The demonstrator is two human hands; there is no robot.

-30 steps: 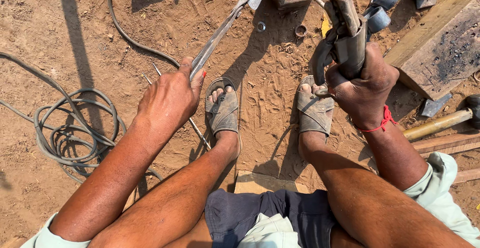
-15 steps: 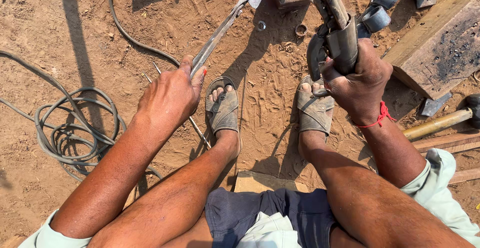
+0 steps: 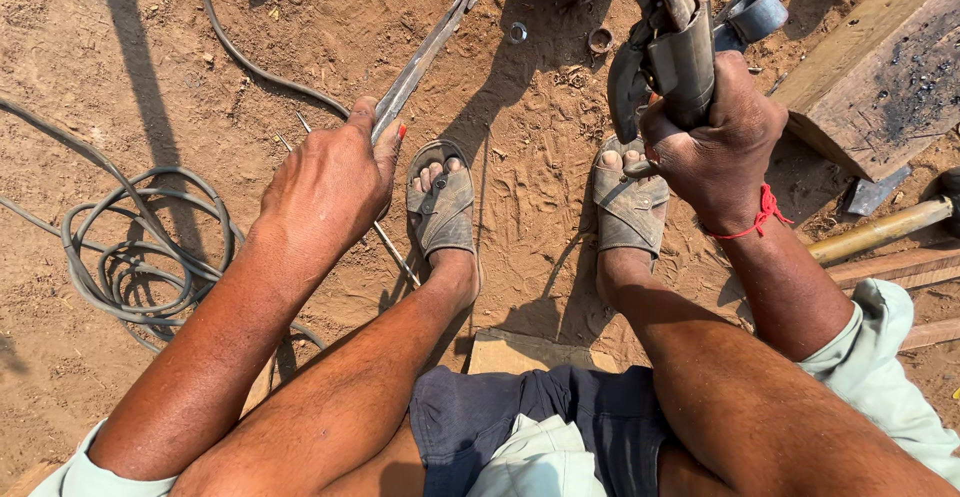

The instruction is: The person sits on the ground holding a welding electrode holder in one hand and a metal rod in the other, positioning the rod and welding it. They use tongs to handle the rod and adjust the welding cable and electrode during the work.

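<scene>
Your left hand (image 3: pixel 330 182) closed its grip around the near end of a long, flat, grey steel strip (image 3: pixel 425 57), thumb laid along the top. The strip ran up and away from that grip toward a pale metal piece at the frame's upper edge, where its far end was cut off from view.

Your right hand (image 3: pixel 725 147) was clenched tight on the dark, worn handle of a heavy grey metal hand tool (image 3: pixel 670 47), held upright above your right sandal (image 3: pixel 628 202). I could not tell its exact kind.

To do this step well, I judged you needed the strip kept flat and steady, with the left wrist low and the thumb clear of the edge, and the tool brought squarely onto the work rather than at a slant.

The ground was dry, reddish, loose sand marked with footprints. Left of your left grip lay a coil of grey rubber cable (image 3: pixel 130 247), smooth and round. A thin steel rod (image 3: pixel 390 247) lay just below that grip, beside your left sandal (image 3: pixel 445 202). Right of your right grip sat a scorched, rough wooden block (image 3: pixel 880 77) and a yellowish round wooden handle (image 3: pixel 880 232). 2 short grey pipe pieces (image 3: pixel 760 7) lay above it.
</scene>
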